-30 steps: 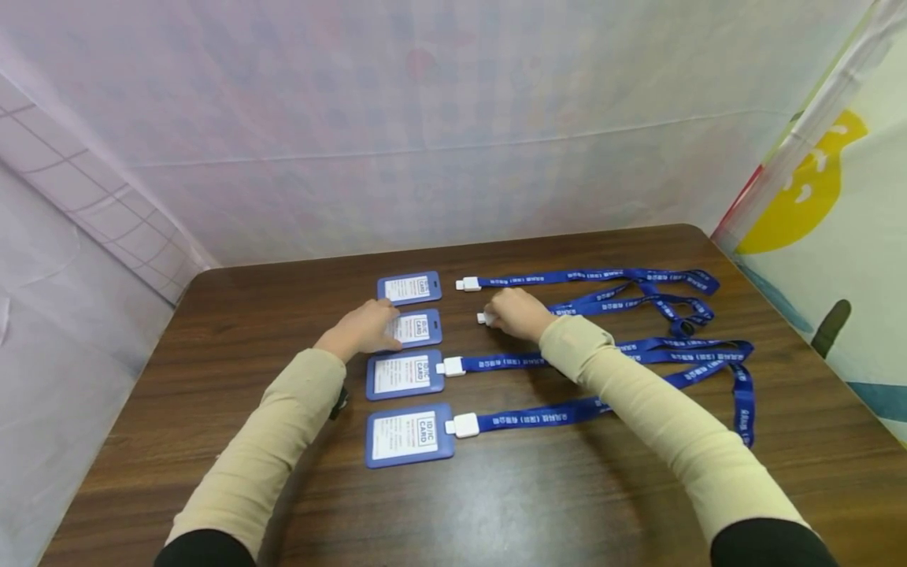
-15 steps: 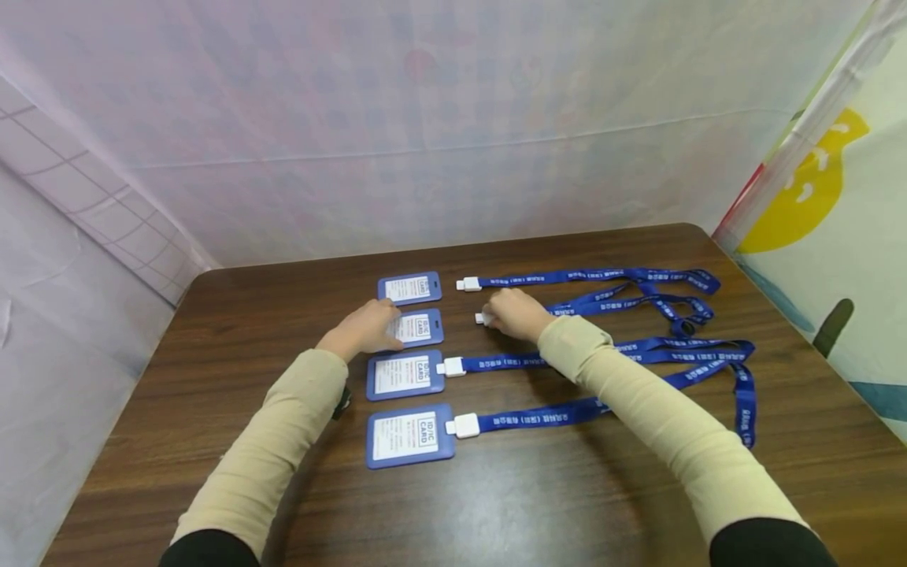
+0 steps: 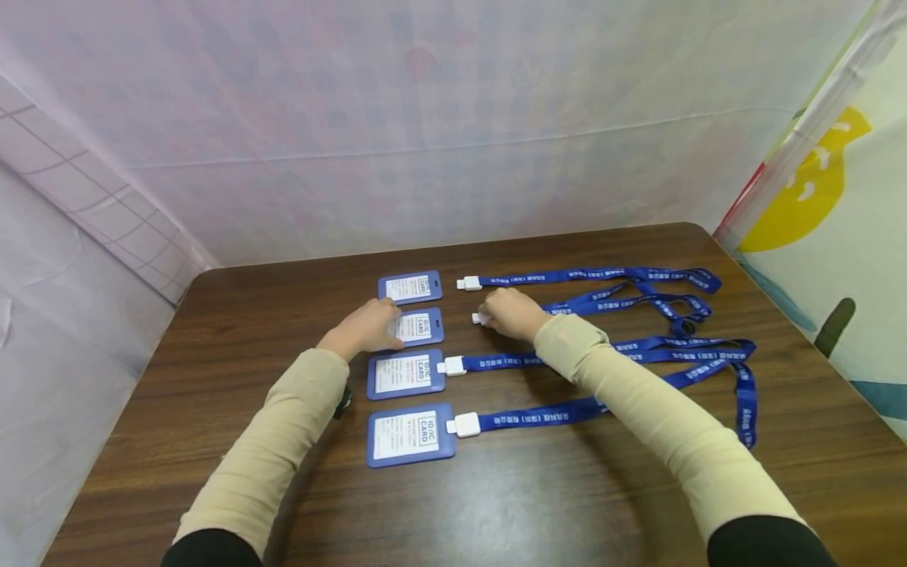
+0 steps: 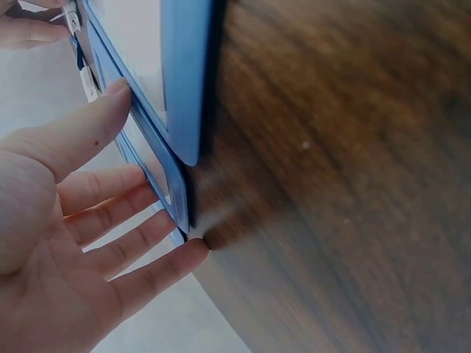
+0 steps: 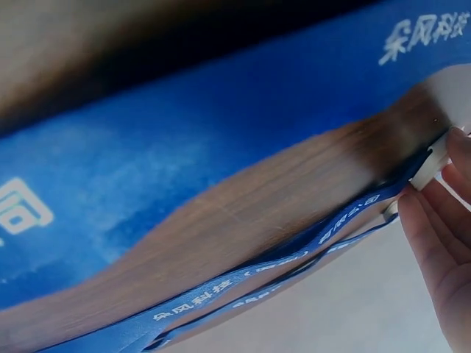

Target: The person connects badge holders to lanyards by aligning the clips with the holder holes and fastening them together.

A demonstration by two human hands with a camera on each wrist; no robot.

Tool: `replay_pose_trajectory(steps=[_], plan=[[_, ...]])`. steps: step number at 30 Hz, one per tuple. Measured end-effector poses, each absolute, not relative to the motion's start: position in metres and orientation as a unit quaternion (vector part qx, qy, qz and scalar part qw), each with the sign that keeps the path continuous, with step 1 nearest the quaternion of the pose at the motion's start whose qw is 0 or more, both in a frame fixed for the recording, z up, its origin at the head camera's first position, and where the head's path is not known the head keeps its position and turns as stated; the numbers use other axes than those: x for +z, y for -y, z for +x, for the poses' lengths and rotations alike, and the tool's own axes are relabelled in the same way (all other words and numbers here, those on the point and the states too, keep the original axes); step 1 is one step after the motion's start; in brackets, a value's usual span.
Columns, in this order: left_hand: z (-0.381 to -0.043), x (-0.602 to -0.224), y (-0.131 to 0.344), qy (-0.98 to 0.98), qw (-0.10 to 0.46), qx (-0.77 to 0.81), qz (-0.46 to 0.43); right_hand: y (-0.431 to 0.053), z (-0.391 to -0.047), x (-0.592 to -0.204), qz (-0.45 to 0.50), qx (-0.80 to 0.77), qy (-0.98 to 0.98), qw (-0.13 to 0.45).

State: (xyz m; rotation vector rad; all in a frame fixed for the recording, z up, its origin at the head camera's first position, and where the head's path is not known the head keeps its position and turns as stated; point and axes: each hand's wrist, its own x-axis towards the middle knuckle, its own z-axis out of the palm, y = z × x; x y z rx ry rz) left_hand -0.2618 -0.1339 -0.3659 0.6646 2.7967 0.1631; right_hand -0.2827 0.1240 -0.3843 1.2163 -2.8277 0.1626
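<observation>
Left hand (image 3: 364, 327), spread, touches badge holder (image 3: 421, 327), long axis left-right, reading "ID/IC CARD"; right hand (image 3: 515, 313) pinches white clip (image 3: 478, 319), tip leftward.

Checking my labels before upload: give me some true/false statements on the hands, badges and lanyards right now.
1. The left hand is at the second-farthest badge. True.
2. All four badges have lanyards attached. False: the farthest badge lies apart from the far clip.
3. The right hand pinches the second clip. True.
4. Everything lies on a white surface. False: the table is brown.
5. The nearest badge is joined to a lanyard. True.
</observation>
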Motion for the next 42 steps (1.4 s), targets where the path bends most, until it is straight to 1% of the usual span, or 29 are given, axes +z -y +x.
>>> replay_pose_trajectory(steps=[32, 42], plan=[[-0.265, -0.365, 0.135, -0.96, 0.135, 0.051, 0.241, -0.114, -0.286, -0.385, 0.417, 0.056, 0.906, 0.044], [-0.265, -0.366, 0.134, -0.961, 0.142, 0.053, 0.233, -0.11, -0.285, -0.385, 0.413, 0.059, 0.908, 0.034]])
